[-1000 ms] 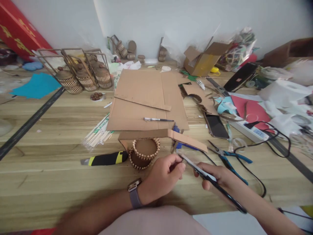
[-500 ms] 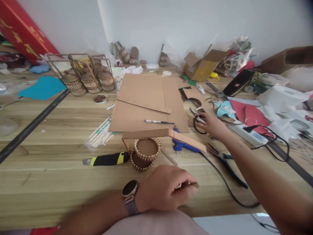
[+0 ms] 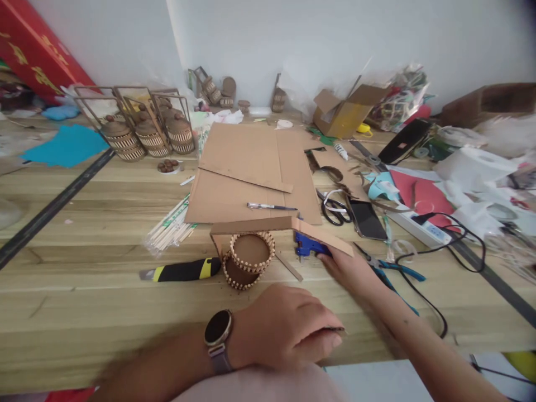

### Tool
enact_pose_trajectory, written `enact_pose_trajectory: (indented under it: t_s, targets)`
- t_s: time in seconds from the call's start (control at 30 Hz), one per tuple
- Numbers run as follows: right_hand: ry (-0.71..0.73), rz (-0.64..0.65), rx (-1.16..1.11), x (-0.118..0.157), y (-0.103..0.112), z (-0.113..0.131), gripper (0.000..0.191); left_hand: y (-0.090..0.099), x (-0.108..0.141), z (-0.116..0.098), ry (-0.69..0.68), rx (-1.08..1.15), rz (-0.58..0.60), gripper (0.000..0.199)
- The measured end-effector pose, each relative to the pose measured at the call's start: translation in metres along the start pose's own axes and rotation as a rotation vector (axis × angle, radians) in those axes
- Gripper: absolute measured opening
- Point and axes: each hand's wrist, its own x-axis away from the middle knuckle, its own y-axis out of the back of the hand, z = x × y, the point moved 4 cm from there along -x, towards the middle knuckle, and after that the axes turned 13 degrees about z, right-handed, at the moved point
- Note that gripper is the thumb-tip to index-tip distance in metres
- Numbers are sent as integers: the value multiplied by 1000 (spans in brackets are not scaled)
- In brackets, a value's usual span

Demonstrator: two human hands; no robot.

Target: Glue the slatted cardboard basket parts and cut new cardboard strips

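Note:
My left hand [image 3: 288, 326], with a watch on the wrist, is closed low over the table near its front edge. A thin brown edge of what looks like a small cardboard piece [image 3: 335, 329] shows at its fingertips. My right hand [image 3: 345, 268] is closed round the handle of a blue glue gun [image 3: 307, 244], partly hidden under a bent cardboard strip [image 3: 259, 225]. Just beyond my left hand, two round cardboard pieces rimmed with short sticks [image 3: 251, 251] overlap. A narrow cardboard sliver [image 3: 290, 267] lies to their right.
A utility knife [image 3: 180, 271] lies left of the round pieces. Behind are a large cardboard sheet [image 3: 247, 145] and a pen [image 3: 272, 206]. Scissors [image 3: 335, 209], a phone [image 3: 368, 219], pliers [image 3: 387, 268] and a power strip [image 3: 419, 226] are at right. Several lidded baskets [image 3: 146, 137] stand back left.
My right hand has left the scissors, which now lie on the table, and come back to the glue gun's handle. A phone now shows beside the scissors. My left hand stays nearly in place.

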Motion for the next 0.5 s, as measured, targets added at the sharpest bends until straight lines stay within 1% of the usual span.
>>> enact_pose_trajectory:
  t_s: [0.07, 0.1, 0.13, 0.17, 0.23, 0.27, 0.3, 0.33, 0.4, 0.5]
  targets:
    - [-22, -40, -6, 1, 6, -2, 40, 1, 1, -1, -9, -25, -2, 29]
    - [-47, -73, -45, 4, 12, -3, 39, 3, 3, -2, -5, -29, -13, 28]
    - [-85, -116, -135, 7, 20, -4, 36, 4, 4, -2, 4, -27, -28, 27]
    - [-130, -171, -284, 11, 27, -5, 32, 5, 5, -2, 9, -22, -45, 27]
    - [-215, -278, -735, 19, 37, -5, 26, 7, 6, -3, 10, -16, -67, 27]
    - [-241, -310, -964, 21, 38, -2, 26, 7, 5, -3, 5, -19, -66, 27]
    - [-254, -322, -1140, 22, 37, 2, 27, 6, 5, -3, 0, -25, -59, 27]
    - [-259, -323, -1256, 22, 35, 7, 30, 5, 4, -3, -4, -34, -50, 28]
    - [-267, -289, -1341, 19, 30, 14, 34, 2, 2, -2, -11, -57, -34, 28]
    - [-274, -228, -1349, 15, 22, 18, 35, 3, 1, -2, -33, -84, -45, 28]
